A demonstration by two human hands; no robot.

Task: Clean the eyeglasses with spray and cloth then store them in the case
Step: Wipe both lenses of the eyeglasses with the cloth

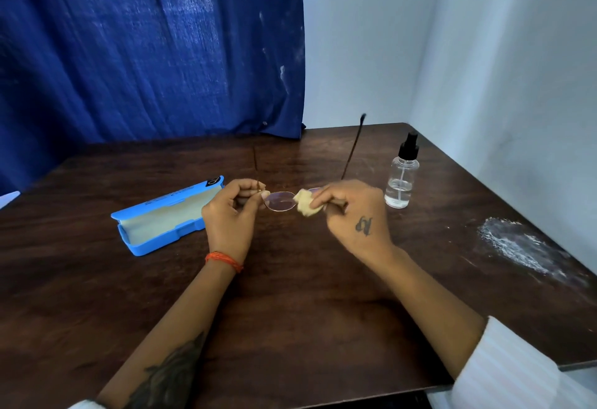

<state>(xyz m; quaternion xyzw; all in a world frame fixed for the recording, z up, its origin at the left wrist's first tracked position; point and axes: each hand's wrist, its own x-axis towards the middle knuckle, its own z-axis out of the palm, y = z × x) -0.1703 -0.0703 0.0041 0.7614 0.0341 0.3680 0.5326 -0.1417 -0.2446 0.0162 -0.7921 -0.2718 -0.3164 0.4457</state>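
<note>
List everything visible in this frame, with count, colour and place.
eyeglasses: one, thin metal frame, held above table centre
cloth: one, pale yellow, on the right lens
case: one, blue, open, table left
spray bottle: one, clear with black top, table right
table: one, dark brown wood
white smear: one, table right edge
curtain: one, blue, back left
left hand: holds frame corner
right hand: pinches cloth

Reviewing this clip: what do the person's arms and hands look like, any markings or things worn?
The left hand has an orange thread bracelet at the wrist and a large dark tattoo on the forearm. The right hand bears a small dark tattoo on its back, and a white sleeve, faintly striped, is pushed up the forearm. A bit of white sleeve edge shows by the left elbow.
</note>
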